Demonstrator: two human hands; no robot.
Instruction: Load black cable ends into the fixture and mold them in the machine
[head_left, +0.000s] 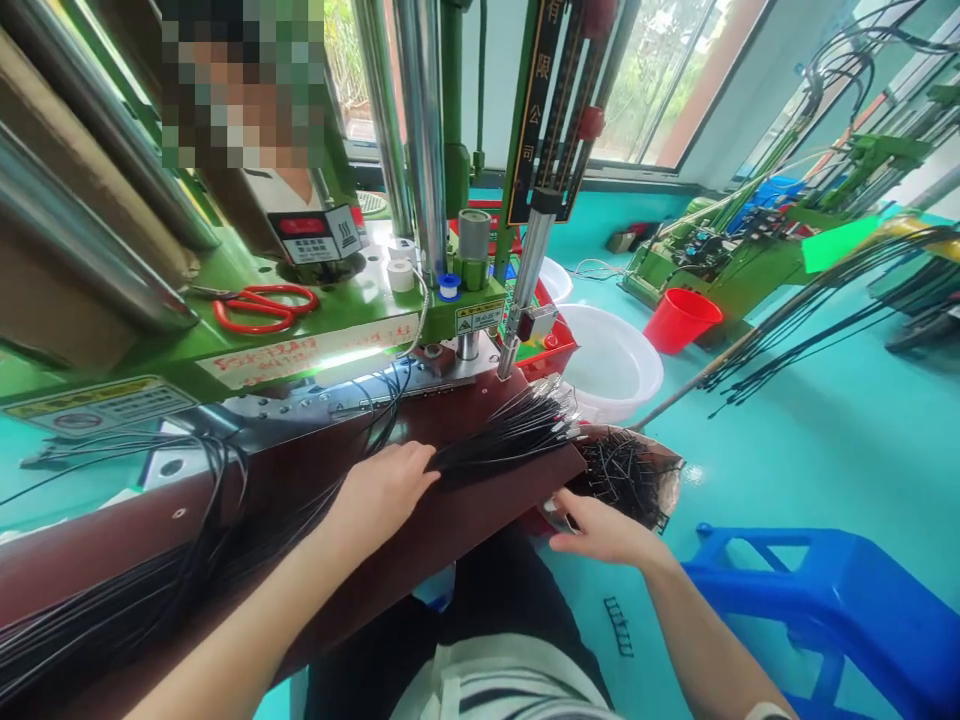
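My left hand [386, 485] is closed around a bundle of thin black cables [495, 435] on the brown tabletop [480, 500]. Pale, silvery ends of the bundle fan out toward the table's right corner. Just past the front right edge of the table is my right hand [604, 528], its fingers curled. Something greyish shows at its fingertips, too small and partly hidden to name. Beside this hand, an open container [671, 475] holds a heap of black plastic scraps [622, 470]. More long black cables [97, 610] lie across the left of the table.
Behind the table stands a green press machine [352, 350] with steel columns; red-handled scissors [266, 308] lie on it. A white tub [615, 365], a red bucket [682, 320] and a blue stool [832, 590] stand to the right. Cables hang from a pole [675, 405].
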